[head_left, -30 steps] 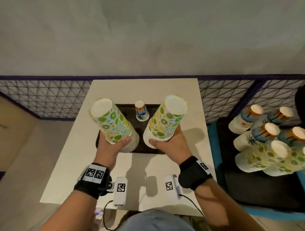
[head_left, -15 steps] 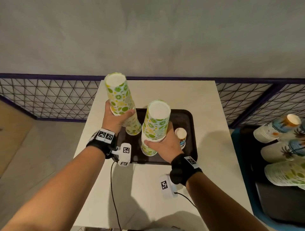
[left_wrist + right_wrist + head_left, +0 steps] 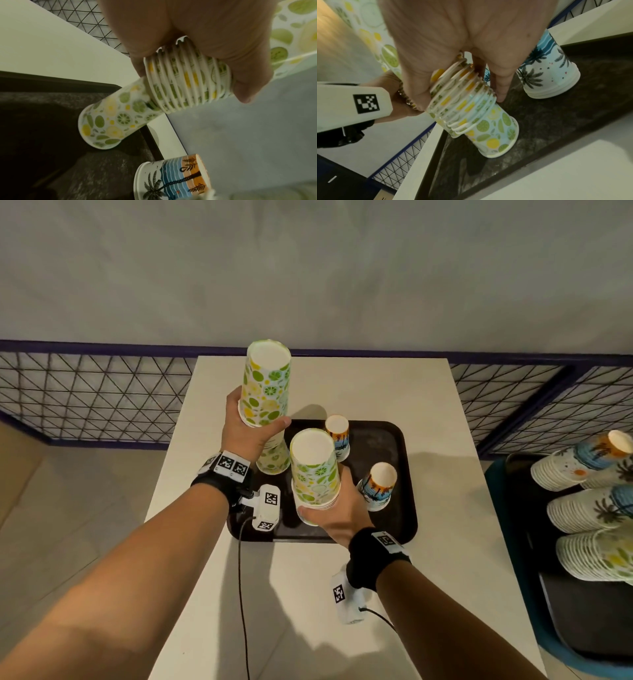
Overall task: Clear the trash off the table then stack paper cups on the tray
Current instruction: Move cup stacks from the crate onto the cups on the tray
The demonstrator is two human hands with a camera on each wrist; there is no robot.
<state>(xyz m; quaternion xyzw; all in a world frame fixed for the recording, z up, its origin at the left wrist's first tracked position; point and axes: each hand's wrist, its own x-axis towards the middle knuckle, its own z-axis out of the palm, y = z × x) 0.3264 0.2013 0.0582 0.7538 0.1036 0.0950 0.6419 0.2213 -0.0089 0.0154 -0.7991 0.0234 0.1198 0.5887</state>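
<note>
A person stands over a white square tabletop [image 3: 342, 594] that carries a dark brown rectangular plastic tray [image 3: 383, 440]. The left hand [image 3: 245, 433] is wrapped around the lower part of a tall nested stack of upside-down paper cups printed with green and yellow citrus slices [image 3: 265, 385], lifted above the tray's far left corner. Directly beneath it, one upside-down citrus-print paper cup [image 3: 109, 119] stands rim down on the tray, its top just inside the lifted stack's lowest rim. The right hand [image 3: 339, 508] is curled around the base of a second tall stack of citrus-print paper cups [image 3: 315, 470], held over the tray's near left part. In the right wrist view another single citrus-print cup [image 3: 496, 129] stands on the tray under that stack, partly inside its lowest rims.

Two short upside-down paper cups with palm trees, blue waves and orange bands also stand on the tray: one near the far edge [image 3: 338, 436], one just right of the right hand [image 3: 376, 486]. To the right of the tabletop, a blue-rimmed bin [image 3: 507, 577] holds several long stacks of paper cups lying on their sides [image 3: 582, 508]. A dark wire mesh fence [image 3: 85, 395] runs behind the tabletop, below a grey wall
</note>
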